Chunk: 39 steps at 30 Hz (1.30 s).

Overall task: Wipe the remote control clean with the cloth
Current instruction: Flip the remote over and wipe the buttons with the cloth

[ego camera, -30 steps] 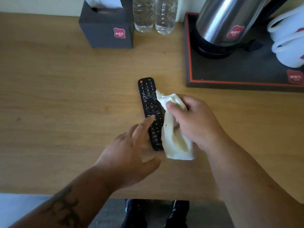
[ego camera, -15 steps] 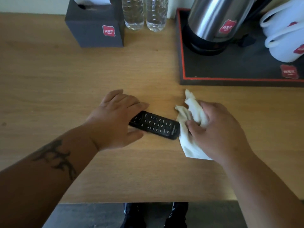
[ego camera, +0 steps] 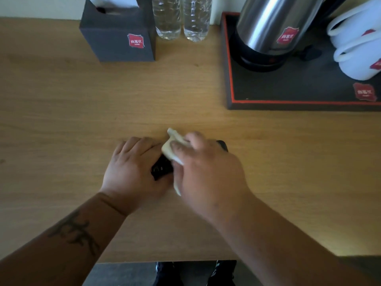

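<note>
The black remote control (ego camera: pixel 161 169) lies slanted on the wooden desk (ego camera: pixel 61 112), mostly covered by both hands; its far end peeks out at the right. My left hand (ego camera: pixel 132 172) grips its near left end and holds it down. My right hand (ego camera: pixel 208 172) is closed on a cream cloth (ego camera: pixel 171 148) and presses it onto the middle of the remote. Part of the cloth sticks out above my fingers and a strip hangs below my palm.
A grey tissue box (ego camera: pixel 118 38) and two clear water bottles (ego camera: pixel 181 19) stand at the back. A dark tray with a red rim (ego camera: pixel 268 96) at the back right holds a steel kettle (ego camera: pixel 268 32) and white cups (ego camera: pixel 358 50). The desk's front edge runs just below my forearms.
The remote was turned from lengthwise to slanted across the desk. My left hand closed over its left end, and my right hand brought the cloth from beside the remote onto it.
</note>
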Motion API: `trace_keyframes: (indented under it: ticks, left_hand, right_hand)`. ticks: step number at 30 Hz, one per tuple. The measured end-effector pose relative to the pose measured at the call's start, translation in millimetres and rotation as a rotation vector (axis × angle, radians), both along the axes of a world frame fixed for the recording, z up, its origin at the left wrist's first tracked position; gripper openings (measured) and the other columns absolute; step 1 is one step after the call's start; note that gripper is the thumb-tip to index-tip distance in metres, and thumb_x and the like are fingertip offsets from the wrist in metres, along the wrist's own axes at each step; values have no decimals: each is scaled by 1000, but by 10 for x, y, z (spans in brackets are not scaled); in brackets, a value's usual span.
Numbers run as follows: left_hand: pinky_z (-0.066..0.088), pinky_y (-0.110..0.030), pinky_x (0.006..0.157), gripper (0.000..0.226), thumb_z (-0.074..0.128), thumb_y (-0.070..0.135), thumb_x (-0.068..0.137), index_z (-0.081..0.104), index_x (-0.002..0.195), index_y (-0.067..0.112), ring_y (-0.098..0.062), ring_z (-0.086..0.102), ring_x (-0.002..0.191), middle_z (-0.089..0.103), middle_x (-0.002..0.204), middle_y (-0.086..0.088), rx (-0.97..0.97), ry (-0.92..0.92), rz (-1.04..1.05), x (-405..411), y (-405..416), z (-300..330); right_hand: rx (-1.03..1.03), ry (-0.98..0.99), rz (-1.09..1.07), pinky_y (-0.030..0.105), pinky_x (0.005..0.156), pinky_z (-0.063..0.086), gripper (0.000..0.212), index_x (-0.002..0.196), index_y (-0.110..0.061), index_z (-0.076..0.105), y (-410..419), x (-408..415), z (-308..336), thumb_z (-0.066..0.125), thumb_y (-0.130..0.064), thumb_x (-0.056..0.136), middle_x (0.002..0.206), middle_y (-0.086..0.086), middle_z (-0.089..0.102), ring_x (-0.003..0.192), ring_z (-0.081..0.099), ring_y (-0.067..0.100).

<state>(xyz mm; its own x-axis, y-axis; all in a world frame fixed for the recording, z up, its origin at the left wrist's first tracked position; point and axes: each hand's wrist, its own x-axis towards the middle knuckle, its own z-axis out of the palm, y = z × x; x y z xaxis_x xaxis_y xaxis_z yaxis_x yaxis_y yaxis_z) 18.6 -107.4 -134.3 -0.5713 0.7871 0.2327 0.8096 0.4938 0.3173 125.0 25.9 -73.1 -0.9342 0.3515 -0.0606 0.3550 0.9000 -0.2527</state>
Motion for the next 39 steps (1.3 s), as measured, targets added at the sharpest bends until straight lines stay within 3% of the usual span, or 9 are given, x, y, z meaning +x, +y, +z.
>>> trace_keyframes:
  ticks: [3, 9, 12, 16, 23, 28, 33, 36, 39]
  left_hand:
    - [46, -44, 89, 64, 61, 69, 78, 70, 115, 18, -25, 58, 99, 66, 107, -1, -51, -17, -9, -19, -2, 2]
    - [45, -43, 91, 63, 65, 66, 78, 70, 117, 17, -23, 60, 99, 67, 107, 3, 18, -2, -17, 0, -3, 11]
    - [46, -44, 87, 59, 64, 65, 79, 71, 115, 18, -25, 60, 97, 68, 105, 2, 27, 17, -10, 1, 2, -3]
    - [49, -48, 79, 46, 59, 51, 81, 72, 103, 13, -32, 62, 89, 69, 100, -4, 56, 25, -8, 16, 12, -12]
    - [47, -46, 88, 61, 68, 65, 77, 71, 116, 18, -25, 60, 96, 67, 104, 2, 29, -3, -18, -4, 2, -17]
    - [47, -45, 89, 61, 67, 65, 78, 70, 118, 19, -23, 59, 98, 67, 104, 3, 29, -7, -15, -1, -2, -22]
    - [48, -48, 83, 46, 66, 52, 82, 72, 108, 14, -29, 62, 93, 69, 103, -1, 38, 24, -16, -1, 5, -42]
    - [48, -47, 85, 54, 64, 58, 82, 72, 112, 15, -28, 61, 95, 68, 105, -2, 26, 7, -12, -4, 0, -22]
    - [47, -45, 89, 61, 67, 64, 78, 71, 118, 18, -25, 59, 98, 67, 106, 1, 14, -24, 2, 10, -1, 4]
  right_hand:
    - [80, -30, -44, 25, 53, 31, 30, 113, -37, 66, 333, 108, 31, 49, -41, 88, 105, -8, 58, 73, 54, 16]
    - [-24, -89, -312, 29, 70, 47, 29, 112, -34, 69, 885, 357, 119, 49, -43, 93, 120, -14, 57, 92, 62, 19]
    - [-47, 115, -186, 29, 72, 46, 31, 119, -34, 65, 552, 190, 191, 57, -39, 90, 122, -9, 60, 97, 61, 20]
    - [-26, 1, 61, 39, 87, 46, 41, 127, -34, 61, 80, 70, 68, 47, -53, 93, 141, -1, 49, 109, 52, 21]
    - [34, -86, 1, 22, 51, 41, 37, 125, -40, 62, 372, 416, 72, 52, -47, 91, 105, -8, 57, 77, 50, 10]
    - [79, -47, -207, 28, 57, 43, 29, 112, -38, 69, 524, 499, 196, 56, -45, 87, 94, -7, 58, 77, 54, 16]
    - [68, -35, 92, 38, 76, 43, 28, 116, -37, 68, 53, 336, 84, 61, -33, 88, 92, -4, 53, 85, 46, 17]
    - [34, -64, 66, 30, 64, 46, 28, 115, -39, 68, 154, 395, 34, 66, -30, 88, 89, -6, 53, 74, 46, 12]
    - [-5, -47, -90, 16, 52, 34, 29, 109, -44, 70, 481, 591, 75, 69, -34, 82, 92, -9, 56, 66, 47, 7]
